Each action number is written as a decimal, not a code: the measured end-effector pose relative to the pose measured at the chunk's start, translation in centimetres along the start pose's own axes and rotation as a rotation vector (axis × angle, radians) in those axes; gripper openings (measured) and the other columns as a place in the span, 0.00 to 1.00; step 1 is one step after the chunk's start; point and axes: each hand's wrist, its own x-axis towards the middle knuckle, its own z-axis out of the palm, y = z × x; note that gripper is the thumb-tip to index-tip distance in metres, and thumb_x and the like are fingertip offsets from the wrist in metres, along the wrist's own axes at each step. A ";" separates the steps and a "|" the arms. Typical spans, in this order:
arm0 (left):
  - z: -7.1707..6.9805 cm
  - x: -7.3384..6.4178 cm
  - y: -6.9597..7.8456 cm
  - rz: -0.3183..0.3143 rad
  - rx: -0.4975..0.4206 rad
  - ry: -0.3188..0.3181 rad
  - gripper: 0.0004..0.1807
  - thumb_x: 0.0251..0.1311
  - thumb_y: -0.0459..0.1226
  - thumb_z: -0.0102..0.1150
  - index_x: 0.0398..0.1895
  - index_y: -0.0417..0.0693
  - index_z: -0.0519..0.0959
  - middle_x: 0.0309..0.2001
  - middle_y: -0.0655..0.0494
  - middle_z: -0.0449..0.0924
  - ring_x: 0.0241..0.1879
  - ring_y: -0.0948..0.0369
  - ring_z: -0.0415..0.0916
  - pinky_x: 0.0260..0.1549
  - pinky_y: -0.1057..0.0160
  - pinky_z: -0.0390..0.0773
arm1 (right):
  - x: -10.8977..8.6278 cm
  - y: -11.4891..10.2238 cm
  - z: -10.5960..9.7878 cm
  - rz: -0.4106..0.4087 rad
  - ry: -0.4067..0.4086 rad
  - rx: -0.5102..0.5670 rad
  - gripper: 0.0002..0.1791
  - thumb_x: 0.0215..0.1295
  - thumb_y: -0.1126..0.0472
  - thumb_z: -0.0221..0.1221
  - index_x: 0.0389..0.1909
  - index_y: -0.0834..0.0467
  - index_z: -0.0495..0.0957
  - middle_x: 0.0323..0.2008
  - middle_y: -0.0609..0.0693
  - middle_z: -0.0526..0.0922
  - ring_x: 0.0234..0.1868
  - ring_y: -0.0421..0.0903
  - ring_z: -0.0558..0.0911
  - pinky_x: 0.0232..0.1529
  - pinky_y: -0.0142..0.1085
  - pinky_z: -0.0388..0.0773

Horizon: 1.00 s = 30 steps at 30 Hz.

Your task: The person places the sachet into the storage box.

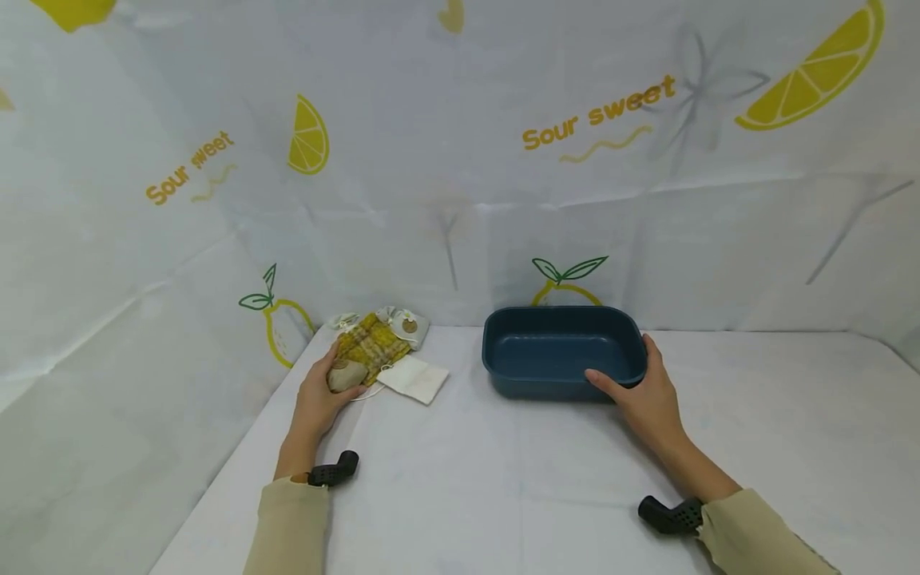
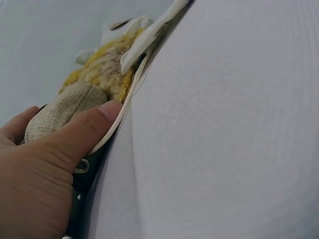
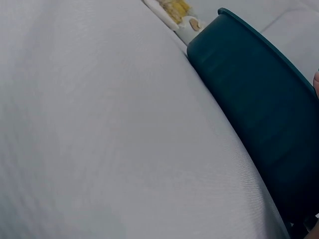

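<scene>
At the left of the head view, my left hand point(image 1: 316, 403) holds a rounded beige cloth pouch point(image 1: 346, 376) between thumb and fingers. The left wrist view shows the coarse weave of this pouch point(image 2: 67, 110), with the thumb along its near side. A yellow-and-brown woven piece point(image 1: 375, 345) lies right behind it, and a flat white drawstring bag point(image 1: 415, 378) to its right. My right hand point(image 1: 652, 403) grips a dark blue rectangular basin point(image 1: 553, 390) by its near right corner, thumb on the front rim and fingers round the right side.
Behind the woven piece sits a pale bag with a round brown mark point(image 1: 410, 326). A white cloth point(image 1: 467, 495) covers the table. At the back hangs a lemon-printed white sheet point(image 1: 402, 239), close behind the basin.
</scene>
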 end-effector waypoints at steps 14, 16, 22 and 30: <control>0.3 -0.1 0.0 -0.006 -0.080 0.145 0.38 0.58 0.36 0.68 0.73 0.48 0.68 0.65 0.39 0.71 0.61 0.42 0.71 0.58 0.43 0.72 | 0.0 0.1 0.0 -0.011 0.006 0.009 0.65 0.61 0.36 0.66 0.82 0.57 0.33 0.81 0.64 0.45 0.79 0.69 0.52 0.71 0.70 0.55; 0.4 -0.1 0.1 -0.026 -0.118 0.172 0.35 0.58 0.37 0.67 0.72 0.50 0.71 0.64 0.41 0.73 0.56 0.45 0.72 0.51 0.48 0.72 | 0.0 0.2 0.0 -0.012 0.004 0.011 0.65 0.61 0.37 0.66 0.82 0.57 0.33 0.81 0.64 0.45 0.79 0.69 0.52 0.71 0.70 0.55; 0.3 0.0 0.5 -0.122 -0.293 0.196 0.27 0.63 0.39 0.59 0.67 0.57 0.75 0.63 0.47 0.75 0.38 0.52 0.70 0.31 0.60 0.70 | 0.0 0.2 -0.1 -0.004 -0.002 0.009 0.65 0.60 0.37 0.67 0.82 0.56 0.33 0.81 0.64 0.44 0.79 0.68 0.51 0.72 0.69 0.55; -0.3 0.2 0.7 -0.199 -0.494 0.176 0.26 0.66 0.39 0.60 0.67 0.51 0.75 0.60 0.44 0.74 0.42 0.62 0.72 0.30 0.69 0.77 | 0.1 0.2 0.0 -0.013 0.002 0.014 0.65 0.60 0.37 0.67 0.82 0.57 0.34 0.81 0.64 0.45 0.79 0.68 0.52 0.71 0.69 0.56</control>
